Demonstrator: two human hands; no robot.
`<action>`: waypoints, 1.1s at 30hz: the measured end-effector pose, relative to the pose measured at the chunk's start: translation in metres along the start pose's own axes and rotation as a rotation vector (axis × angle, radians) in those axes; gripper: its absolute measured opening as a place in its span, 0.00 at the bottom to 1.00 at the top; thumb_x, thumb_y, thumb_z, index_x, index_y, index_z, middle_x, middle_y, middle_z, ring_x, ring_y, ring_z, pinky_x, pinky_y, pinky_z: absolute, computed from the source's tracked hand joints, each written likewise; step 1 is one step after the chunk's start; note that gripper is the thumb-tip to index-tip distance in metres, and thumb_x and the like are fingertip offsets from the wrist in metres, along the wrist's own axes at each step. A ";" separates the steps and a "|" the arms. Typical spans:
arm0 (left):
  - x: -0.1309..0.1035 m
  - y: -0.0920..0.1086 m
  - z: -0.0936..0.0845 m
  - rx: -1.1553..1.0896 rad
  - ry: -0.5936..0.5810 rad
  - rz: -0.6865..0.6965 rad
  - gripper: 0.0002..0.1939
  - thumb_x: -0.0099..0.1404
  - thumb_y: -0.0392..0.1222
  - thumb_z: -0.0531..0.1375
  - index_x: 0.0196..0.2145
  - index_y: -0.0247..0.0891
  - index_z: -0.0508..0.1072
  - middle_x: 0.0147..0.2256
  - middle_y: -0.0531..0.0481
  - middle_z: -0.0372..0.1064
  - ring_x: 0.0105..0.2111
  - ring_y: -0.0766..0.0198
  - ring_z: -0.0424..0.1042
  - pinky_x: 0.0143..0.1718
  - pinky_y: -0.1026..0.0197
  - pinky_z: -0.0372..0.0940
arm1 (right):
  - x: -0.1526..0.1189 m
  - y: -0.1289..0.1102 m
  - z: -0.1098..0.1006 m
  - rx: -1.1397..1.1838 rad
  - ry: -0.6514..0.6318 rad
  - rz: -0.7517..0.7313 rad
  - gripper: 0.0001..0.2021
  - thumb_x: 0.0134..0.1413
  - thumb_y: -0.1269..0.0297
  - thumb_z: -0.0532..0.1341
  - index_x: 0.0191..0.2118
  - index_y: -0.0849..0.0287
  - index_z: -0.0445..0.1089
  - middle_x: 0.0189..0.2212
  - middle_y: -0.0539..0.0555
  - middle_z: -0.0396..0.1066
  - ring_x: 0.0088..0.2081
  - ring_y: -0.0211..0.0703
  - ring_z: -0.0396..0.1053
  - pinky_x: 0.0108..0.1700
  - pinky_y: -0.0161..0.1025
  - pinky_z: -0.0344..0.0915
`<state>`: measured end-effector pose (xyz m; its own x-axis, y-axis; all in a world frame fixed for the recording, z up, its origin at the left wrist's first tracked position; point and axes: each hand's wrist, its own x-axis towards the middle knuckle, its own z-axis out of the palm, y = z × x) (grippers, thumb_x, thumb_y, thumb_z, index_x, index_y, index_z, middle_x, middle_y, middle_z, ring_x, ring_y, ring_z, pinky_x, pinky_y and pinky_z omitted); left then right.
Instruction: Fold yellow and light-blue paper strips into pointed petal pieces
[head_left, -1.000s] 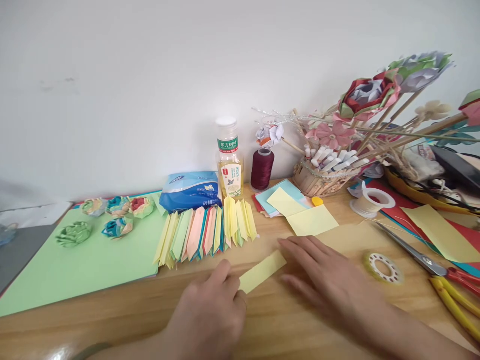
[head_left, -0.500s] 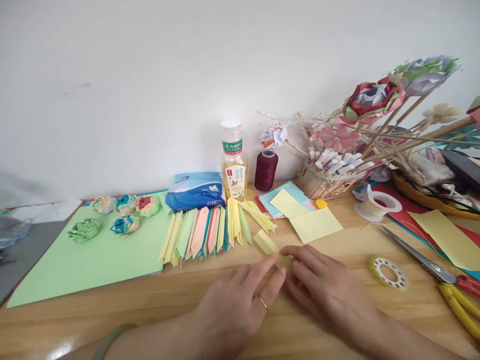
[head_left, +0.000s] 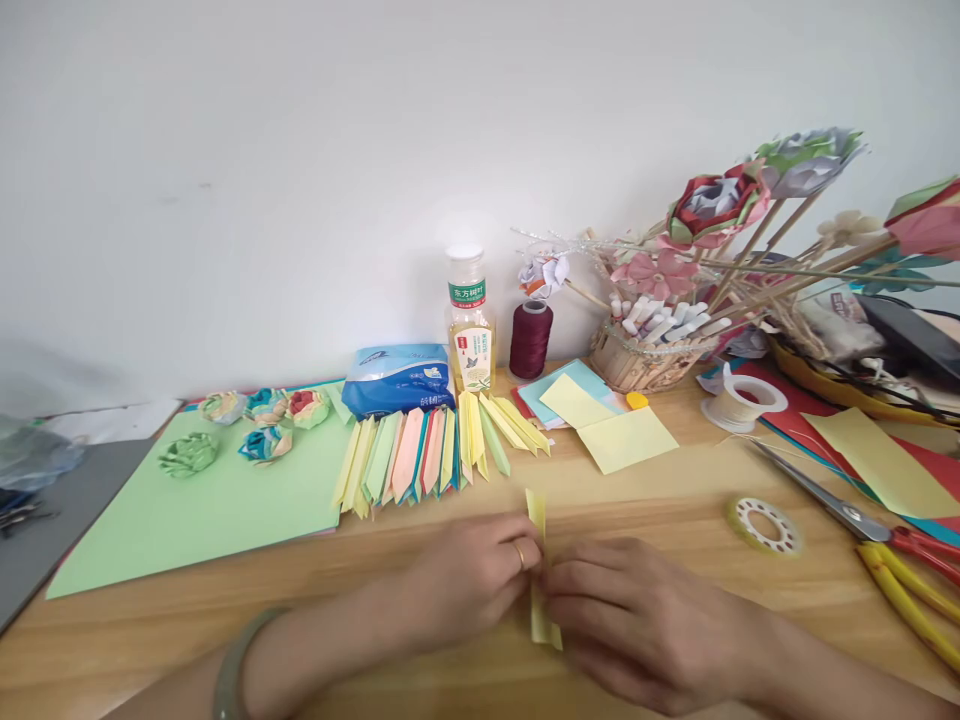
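A narrow folded strip of yellow paper (head_left: 546, 625) stands lengthwise between my hands, just above the wooden table. My left hand (head_left: 480, 568), with a ring on one finger, is closed on its left edge. From the other side my right hand (head_left: 637, 610) pinches the same strip, its fingers curled and slightly blurred. The fingertips of both hands meet near the strip's middle and hide part of it. Beyond them lies a row of folded paper strips (head_left: 409, 455) in several colours, with yellow folded pieces (head_left: 517, 425) at its right end.
Flat yellow paper (head_left: 628, 440) lies behind my right hand. Tape (head_left: 765, 527), scissors (head_left: 847, 515) and yellow-handled pliers (head_left: 911, 600) lie to the right. Paper flowers (head_left: 187, 455) sit on green sheets (head_left: 202, 530) at left. A bottle (head_left: 471, 330) and thread spool (head_left: 531, 342) stand behind.
The yellow strip has turned from slanting on the table to pointing away from me. Both hands have shifted from pressing it down to gripping it from either side. The view has moved slightly.
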<state>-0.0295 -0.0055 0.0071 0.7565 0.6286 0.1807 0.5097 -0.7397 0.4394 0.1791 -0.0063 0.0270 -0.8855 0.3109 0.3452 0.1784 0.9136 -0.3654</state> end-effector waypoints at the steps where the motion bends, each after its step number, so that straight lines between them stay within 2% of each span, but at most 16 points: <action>1: 0.000 -0.003 -0.001 -0.006 -0.008 0.021 0.09 0.65 0.29 0.50 0.32 0.34 0.68 0.35 0.50 0.67 0.34 0.69 0.67 0.36 0.70 0.62 | 0.001 0.000 0.000 -0.010 -0.002 -0.005 0.13 0.63 0.71 0.46 0.39 0.65 0.68 0.36 0.55 0.71 0.37 0.41 0.65 0.38 0.36 0.63; 3: 0.001 -0.008 -0.003 0.017 -0.017 0.051 0.11 0.63 0.26 0.49 0.33 0.34 0.69 0.37 0.50 0.68 0.36 0.69 0.67 0.38 0.70 0.62 | 0.002 0.001 0.002 -0.047 -0.001 0.011 0.14 0.63 0.76 0.45 0.40 0.65 0.68 0.37 0.55 0.71 0.39 0.40 0.65 0.40 0.35 0.63; 5: 0.001 -0.010 -0.006 0.105 -0.013 0.085 0.11 0.61 0.25 0.50 0.33 0.35 0.69 0.38 0.50 0.68 0.37 0.67 0.66 0.39 0.67 0.63 | 0.004 0.003 0.006 -0.100 -0.007 0.021 0.15 0.64 0.76 0.44 0.38 0.65 0.68 0.36 0.56 0.71 0.37 0.40 0.65 0.37 0.36 0.62; 10: -0.014 -0.002 -0.006 0.389 0.023 0.191 0.08 0.63 0.30 0.52 0.30 0.34 0.69 0.33 0.48 0.68 0.34 0.61 0.65 0.33 0.60 0.64 | 0.005 0.000 0.016 -0.243 0.023 -0.006 0.16 0.65 0.74 0.45 0.33 0.65 0.69 0.29 0.55 0.69 0.30 0.40 0.62 0.28 0.36 0.58; 13: -0.032 0.008 -0.005 0.445 0.042 0.227 0.10 0.67 0.31 0.50 0.34 0.33 0.70 0.34 0.47 0.68 0.34 0.61 0.65 0.32 0.61 0.64 | 0.003 -0.008 0.017 -0.337 0.045 0.014 0.14 0.65 0.72 0.46 0.36 0.64 0.69 0.29 0.54 0.69 0.29 0.40 0.61 0.29 0.37 0.57; 18: -0.050 0.018 0.000 0.483 0.098 0.272 0.10 0.70 0.34 0.48 0.41 0.34 0.69 0.38 0.46 0.69 0.38 0.61 0.67 0.37 0.60 0.65 | -0.005 -0.024 0.018 -0.441 0.021 0.048 0.14 0.65 0.71 0.46 0.38 0.63 0.69 0.29 0.55 0.70 0.29 0.42 0.62 0.29 0.38 0.56; 21: -0.053 0.020 0.002 0.513 0.109 0.285 0.09 0.69 0.33 0.50 0.41 0.32 0.69 0.38 0.45 0.69 0.40 0.61 0.67 0.38 0.60 0.65 | -0.008 -0.029 0.019 -0.395 -0.027 0.090 0.13 0.64 0.71 0.48 0.38 0.62 0.69 0.30 0.55 0.70 0.31 0.42 0.64 0.30 0.38 0.58; 28: -0.066 0.022 0.008 0.560 0.233 0.299 0.09 0.67 0.31 0.51 0.38 0.30 0.70 0.38 0.43 0.70 0.38 0.59 0.68 0.37 0.58 0.66 | -0.003 -0.034 0.024 -0.138 0.005 0.309 0.09 0.61 0.68 0.53 0.36 0.58 0.70 0.34 0.55 0.70 0.34 0.41 0.67 0.34 0.37 0.62; 33: -0.072 0.028 0.013 0.544 0.195 0.285 0.11 0.66 0.29 0.48 0.40 0.27 0.70 0.38 0.40 0.69 0.37 0.58 0.68 0.35 0.57 0.66 | 0.001 -0.039 0.031 0.072 0.069 0.563 0.06 0.57 0.68 0.56 0.31 0.57 0.68 0.35 0.53 0.68 0.36 0.41 0.67 0.36 0.36 0.63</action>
<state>-0.0642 -0.0746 -0.0055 0.8307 0.3838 0.4032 0.4734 -0.8682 -0.1487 0.1580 -0.0495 0.0147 -0.6316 0.7635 0.1348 0.5832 0.5824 -0.5662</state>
